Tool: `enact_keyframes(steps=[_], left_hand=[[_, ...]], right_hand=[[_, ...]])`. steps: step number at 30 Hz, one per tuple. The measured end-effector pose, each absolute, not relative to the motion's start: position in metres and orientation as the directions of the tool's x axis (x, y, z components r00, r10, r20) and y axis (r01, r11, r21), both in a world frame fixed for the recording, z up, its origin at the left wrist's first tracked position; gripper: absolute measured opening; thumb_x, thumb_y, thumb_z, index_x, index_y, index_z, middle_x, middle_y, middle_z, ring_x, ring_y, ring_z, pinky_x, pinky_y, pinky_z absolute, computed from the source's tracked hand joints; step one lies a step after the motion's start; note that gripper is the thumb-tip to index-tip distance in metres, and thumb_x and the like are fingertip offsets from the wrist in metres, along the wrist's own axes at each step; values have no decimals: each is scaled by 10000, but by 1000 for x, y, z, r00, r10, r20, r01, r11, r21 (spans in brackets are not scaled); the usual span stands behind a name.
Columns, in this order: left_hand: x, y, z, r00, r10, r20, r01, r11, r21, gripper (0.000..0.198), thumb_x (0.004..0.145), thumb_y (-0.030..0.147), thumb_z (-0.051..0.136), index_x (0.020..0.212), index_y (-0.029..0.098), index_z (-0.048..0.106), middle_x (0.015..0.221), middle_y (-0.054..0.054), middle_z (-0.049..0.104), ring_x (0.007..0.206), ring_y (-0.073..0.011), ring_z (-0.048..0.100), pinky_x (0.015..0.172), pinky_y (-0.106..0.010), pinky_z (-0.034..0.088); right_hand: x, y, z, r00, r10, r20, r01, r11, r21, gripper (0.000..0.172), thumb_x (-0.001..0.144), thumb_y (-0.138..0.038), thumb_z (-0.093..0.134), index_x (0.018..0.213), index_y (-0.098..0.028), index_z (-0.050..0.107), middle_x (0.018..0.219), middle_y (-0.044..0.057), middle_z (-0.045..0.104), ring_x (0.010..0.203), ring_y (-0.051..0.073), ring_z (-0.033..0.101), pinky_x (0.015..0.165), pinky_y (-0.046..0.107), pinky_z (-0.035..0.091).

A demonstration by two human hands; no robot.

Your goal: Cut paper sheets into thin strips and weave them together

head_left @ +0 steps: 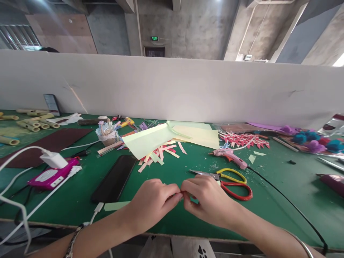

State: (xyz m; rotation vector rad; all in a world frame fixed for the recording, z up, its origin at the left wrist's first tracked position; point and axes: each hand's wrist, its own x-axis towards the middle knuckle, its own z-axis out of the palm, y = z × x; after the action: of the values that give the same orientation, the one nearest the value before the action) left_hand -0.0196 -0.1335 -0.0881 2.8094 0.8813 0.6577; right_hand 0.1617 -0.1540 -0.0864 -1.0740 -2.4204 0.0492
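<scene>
My left hand [156, 199] and my right hand [205, 197] meet fingertip to fingertip above the front of the green table. Both are closed in a pinch, and whatever lies between the fingers is too small and hidden to make out. A pale green paper strip [116, 206] shows beside my left wrist; its other end is hidden. Partly behind my right hand lie scissors [217, 176] with one yellow and one red handle. Beyond them rests a pink hot glue gun [232, 157]. Cut paper strips [161, 153] in pink, cream and green are heaped by pale green paper [149, 139].
A black phone [115, 179] lies left of my hands. Farther left are a magenta power strip [55, 176] with white cables and several bamboo tubes [33, 123]. Red-and-white paper pieces [243, 139] and fuzzy flowers [313, 143] sit right. A white partition [172, 89] stands behind.
</scene>
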Motion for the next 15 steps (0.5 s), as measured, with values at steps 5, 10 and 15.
enact_keyframes(steps=[5, 10, 15], left_hand=[[-17, -133, -88, 751, 598, 280, 489, -789, 373, 360, 939, 287, 351, 615, 184, 470, 459, 59, 333, 407, -86, 288, 446, -224, 248], [-33, -127, -77, 740, 642, 198, 504, -725, 468, 373, 942, 303, 329, 650, 184, 527, 466, 47, 416, 415, -80, 387, 435, -203, 266], [-72, -118, -71, 599, 781, 179, 616, -592, 521, 346, 927, 330, 352, 705, 186, 575, 483, 58, 493, 364, -57, 419, 378, -170, 268]], right_hand=[[169, -151, -87, -579, 718, 386, 669, 689, -280, 116, 648, -83, 399, 614, -191, 420, 494, -64, 349, 461, 85, 163, 460, 205, 198], [190, -147, -91, -574, 734, 364, 679, 675, -290, 147, 668, -72, 376, 630, -199, 442, 494, -51, 342, 462, 89, 232, 473, 210, 214], [240, -134, -105, -405, 861, 307, 785, 499, -367, 169, 748, -108, 354, 616, -205, 394, 506, -39, 398, 439, 90, 303, 452, 223, 247]])
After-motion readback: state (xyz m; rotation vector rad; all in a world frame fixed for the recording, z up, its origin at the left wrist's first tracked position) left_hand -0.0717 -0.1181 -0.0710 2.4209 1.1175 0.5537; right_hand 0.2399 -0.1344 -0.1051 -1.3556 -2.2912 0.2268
